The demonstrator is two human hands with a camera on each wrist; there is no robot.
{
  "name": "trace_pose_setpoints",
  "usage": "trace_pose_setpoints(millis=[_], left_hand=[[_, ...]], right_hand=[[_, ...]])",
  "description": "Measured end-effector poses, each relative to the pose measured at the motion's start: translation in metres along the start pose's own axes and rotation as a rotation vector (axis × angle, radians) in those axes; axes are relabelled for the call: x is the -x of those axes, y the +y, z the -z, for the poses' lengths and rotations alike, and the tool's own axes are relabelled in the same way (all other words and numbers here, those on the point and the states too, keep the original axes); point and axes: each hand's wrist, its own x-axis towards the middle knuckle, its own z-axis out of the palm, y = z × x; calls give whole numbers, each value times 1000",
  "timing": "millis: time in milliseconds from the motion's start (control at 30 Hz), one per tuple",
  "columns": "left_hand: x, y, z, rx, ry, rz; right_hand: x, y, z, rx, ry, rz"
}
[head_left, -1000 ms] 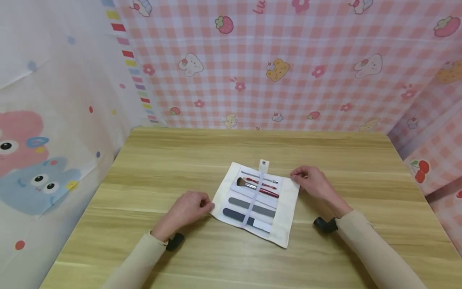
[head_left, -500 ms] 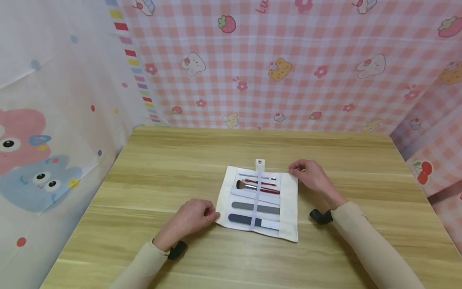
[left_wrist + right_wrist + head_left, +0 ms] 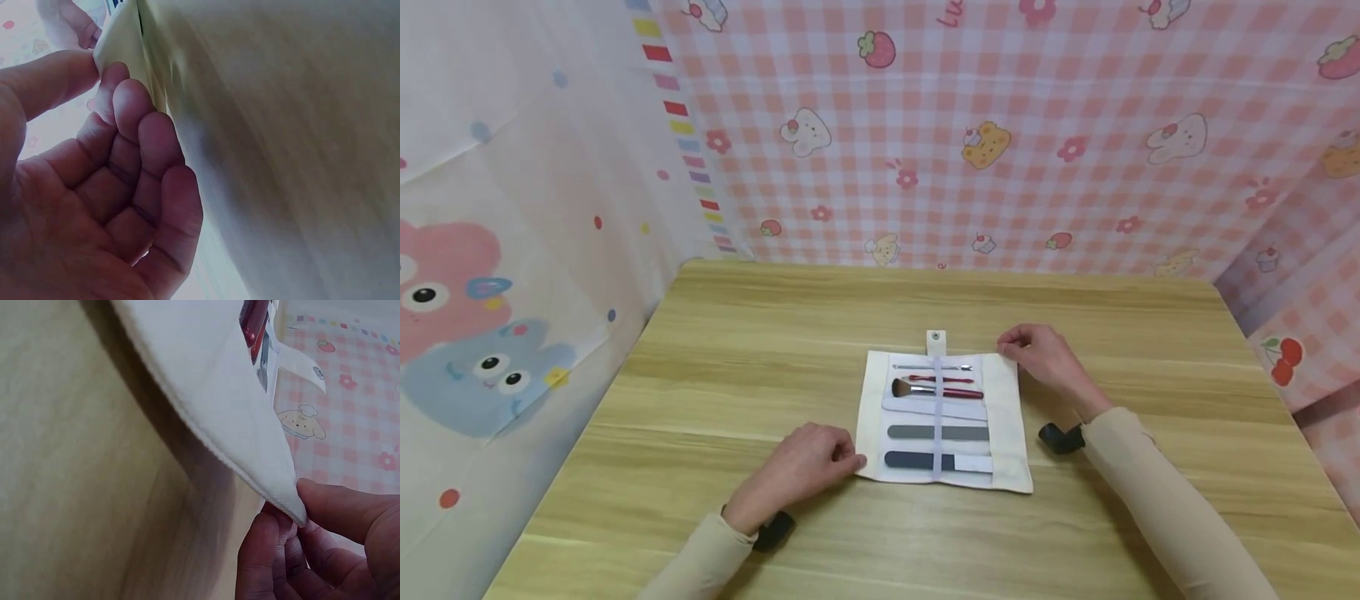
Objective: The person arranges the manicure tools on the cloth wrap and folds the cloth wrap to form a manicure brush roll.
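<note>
A white fabric tool roll (image 3: 1011,454) lies spread open on the table in the head view. Tucked under its sheer middle strap are a brush with a dark red handle (image 3: 962,394), a thin red tool (image 3: 958,381), a slim silver tool (image 3: 910,367), a grey nail file (image 3: 913,432) and a dark file-shaped piece (image 3: 917,461) with a pale end. My left hand (image 3: 808,467) pinches the roll's near left corner (image 3: 122,37). At the far right corner (image 3: 284,494), my right hand (image 3: 1041,358) pinches the fabric between thumb and fingers, slightly raised.
The wood-grain table (image 3: 760,333) extends around the roll. A snap tab (image 3: 936,342) sticks out from the roll's far edge. Pink checked cloth (image 3: 925,150) hangs behind the table, with a printed white cloth (image 3: 550,250) on the left. Black wrist cameras (image 3: 1060,437) sit below the sleeves.
The tool roll has turned counterclockwise, and its far edge now runs nearly level. My left hand has moved right and nearer, my right hand slightly farther away, both keeping their corners.
</note>
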Motion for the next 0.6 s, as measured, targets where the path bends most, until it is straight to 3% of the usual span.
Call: trace_pose_setpoints(millis=[233, 433, 600], left_hand=[[1, 0, -3, -21, 18, -13], [0, -2, -2, -23, 19, 8], [0, -3, 1, 8, 108, 15]], right_hand=[[-2, 1, -1, -7, -11, -27], [1, 5, 0, -6, -5, 10], [11, 7, 1, 46, 35, 78]])
